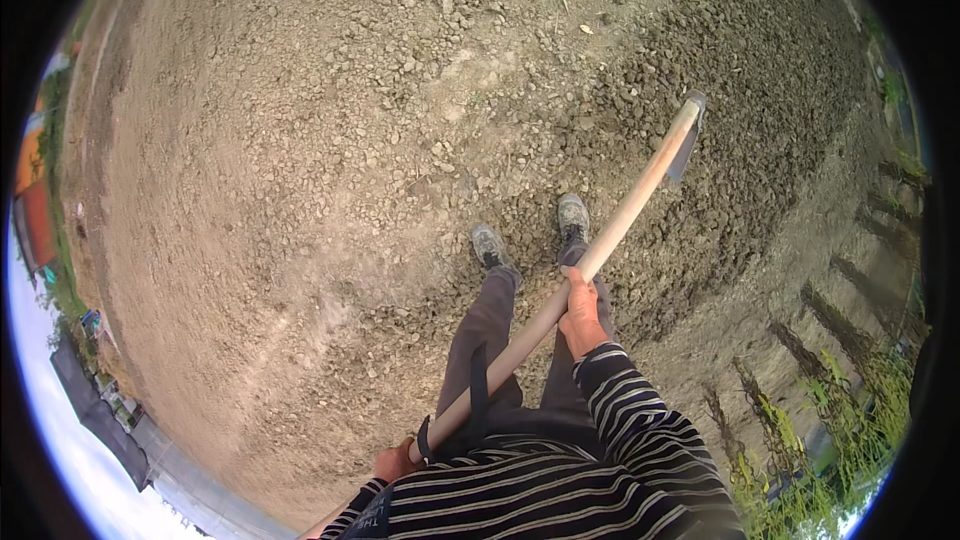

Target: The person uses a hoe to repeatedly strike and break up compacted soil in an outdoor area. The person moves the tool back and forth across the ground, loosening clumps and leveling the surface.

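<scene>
A hoe with a long, pale wooden handle (532, 333) slants across my body from lower left to upper right. Its grey metal blade (684, 154) hangs down at the far end, over dark broken clods; whether it touches them I cannot tell. My right hand (582, 318) is wrapped round the middle of the handle, in front of my right thigh. Close to my waist, my left hand (396, 462) grips the butt end, partly hidden by the striped sleeve. A black strap (478, 380) hangs beside the handle near the left hand.
My shoes (490, 245) stand on lumpy soil. Loosened dark earth (760, 110) spreads to the right, while paler, drier ground (230, 190) lies left. Rows of leafy plants (800, 430) line the lower right. Low buildings (95, 410) show at the far left edge.
</scene>
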A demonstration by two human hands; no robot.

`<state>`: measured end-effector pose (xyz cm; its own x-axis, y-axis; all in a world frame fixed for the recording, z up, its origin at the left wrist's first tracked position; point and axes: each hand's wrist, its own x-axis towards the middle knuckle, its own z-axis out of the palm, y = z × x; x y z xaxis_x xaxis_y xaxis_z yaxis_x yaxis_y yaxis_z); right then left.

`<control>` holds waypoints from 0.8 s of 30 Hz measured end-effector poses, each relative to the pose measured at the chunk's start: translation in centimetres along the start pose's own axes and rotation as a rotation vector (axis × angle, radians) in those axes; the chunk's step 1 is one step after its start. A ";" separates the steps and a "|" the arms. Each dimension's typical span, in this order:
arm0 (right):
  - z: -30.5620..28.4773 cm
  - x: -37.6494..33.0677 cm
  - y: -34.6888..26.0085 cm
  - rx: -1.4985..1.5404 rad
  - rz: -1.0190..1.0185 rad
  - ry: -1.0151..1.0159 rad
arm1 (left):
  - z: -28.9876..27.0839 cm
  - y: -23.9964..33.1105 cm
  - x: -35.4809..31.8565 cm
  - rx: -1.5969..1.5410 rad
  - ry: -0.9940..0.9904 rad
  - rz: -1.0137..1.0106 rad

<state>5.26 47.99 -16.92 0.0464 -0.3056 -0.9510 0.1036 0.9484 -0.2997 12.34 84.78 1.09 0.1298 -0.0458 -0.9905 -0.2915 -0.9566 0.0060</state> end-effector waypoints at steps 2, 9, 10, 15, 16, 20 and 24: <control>-0.1 -1.4 -4.7 0.184 -0.106 -0.101 | -2.8 2.4 2.5 0.047 0.062 0.191; -1.4 0.3 -18.9 0.156 -0.602 -0.054 | -6.5 14.1 10.0 0.008 0.263 0.492; -1.5 1.1 -18.9 0.157 -0.572 -0.057 | -6.6 14.6 9.8 -0.022 0.343 0.541; -2.2 3.0 -8.1 0.193 -0.198 -0.010 | -5.5 9.3 2.8 0.085 0.122 0.223; -2.1 2.8 -5.7 0.152 -0.036 0.098 | -4.9 7.8 0.4 0.163 0.078 0.158; -3.8 0.4 -4.5 0.156 0.031 0.095 | -3.5 5.8 -2.8 0.147 -0.011 0.064; -2.3 -2.1 -10.9 0.200 -0.107 0.016 | -4.3 8.7 -0.7 0.145 0.099 0.166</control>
<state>1.70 38.52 -11.80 0.0095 -0.4006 -0.9162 0.3020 0.8746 -0.3793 13.81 75.23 2.41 0.1586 -0.2337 -0.9593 -0.4483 -0.8827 0.1410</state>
